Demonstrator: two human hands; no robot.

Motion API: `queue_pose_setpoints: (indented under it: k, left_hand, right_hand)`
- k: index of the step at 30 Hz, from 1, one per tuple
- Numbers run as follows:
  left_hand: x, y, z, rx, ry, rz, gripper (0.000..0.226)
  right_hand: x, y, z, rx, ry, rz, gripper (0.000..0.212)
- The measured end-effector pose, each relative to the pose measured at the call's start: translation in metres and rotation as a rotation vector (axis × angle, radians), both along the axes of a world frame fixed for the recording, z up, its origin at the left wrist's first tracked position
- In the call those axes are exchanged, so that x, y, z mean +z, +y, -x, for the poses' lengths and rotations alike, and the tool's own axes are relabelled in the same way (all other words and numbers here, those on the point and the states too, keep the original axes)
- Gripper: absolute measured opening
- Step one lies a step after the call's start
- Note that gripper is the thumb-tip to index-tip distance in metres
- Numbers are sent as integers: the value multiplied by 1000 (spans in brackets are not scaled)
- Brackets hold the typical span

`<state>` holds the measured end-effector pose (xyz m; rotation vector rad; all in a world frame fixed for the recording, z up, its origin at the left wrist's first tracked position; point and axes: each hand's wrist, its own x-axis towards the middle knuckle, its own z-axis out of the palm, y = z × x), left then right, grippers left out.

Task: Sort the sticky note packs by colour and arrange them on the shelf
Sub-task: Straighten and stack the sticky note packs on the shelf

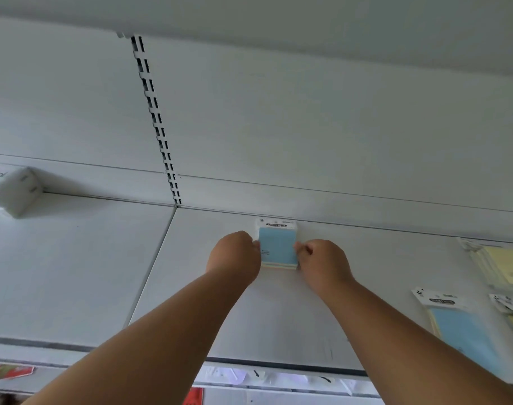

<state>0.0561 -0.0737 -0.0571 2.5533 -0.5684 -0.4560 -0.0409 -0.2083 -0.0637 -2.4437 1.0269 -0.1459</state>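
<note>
We have both hands out over the white shelf, working at a small stack of sticky note packs that sits far back, its header card almost touching the rear panel. Our left hand has its fingers curled in against the left edge of the stack and our right hand mirrors it on the right edge, fingertips pinching the sides. We judge that this two-sided hold is meant to square the packs up so their edges line up and the stack sits straight against the back, where it leaves the nearer part of the shelf free for further colours. The top pack is blue, and beneath it thin bands of other pale colours show at the near edge; we cannot count how many packs are in the stack. Well to the right lie the packs that appear to be waiting: a loose pile of yellow packs at the far right, one blue pack nearer to us, and a further pack with a yellowish body cut off by the picture's edge. So we count one stack in hand, one yellow pile whose number we cannot tell, and two single packs in view. At the far left a white tissue box stands on the neighbouring shelf section, apart from the work. A slotted upright divides the two back panels.
</note>
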Motion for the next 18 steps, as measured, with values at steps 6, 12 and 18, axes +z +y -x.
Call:
queue_pose_setpoints:
  k: [6,12,18]
  left_hand:
    - [-6,23,2,-244,-113,-79,39]
    - [-7,14,6,-290,-200,-95,20]
    - [-9,7,13,-327,-254,-104,21]
  right_hand:
    - [-11,-3,36,212,-46,139,32]
    - [-10,-2,29,285,-53,173,21]
    - [-13,-2,34,260,-69,229,25]
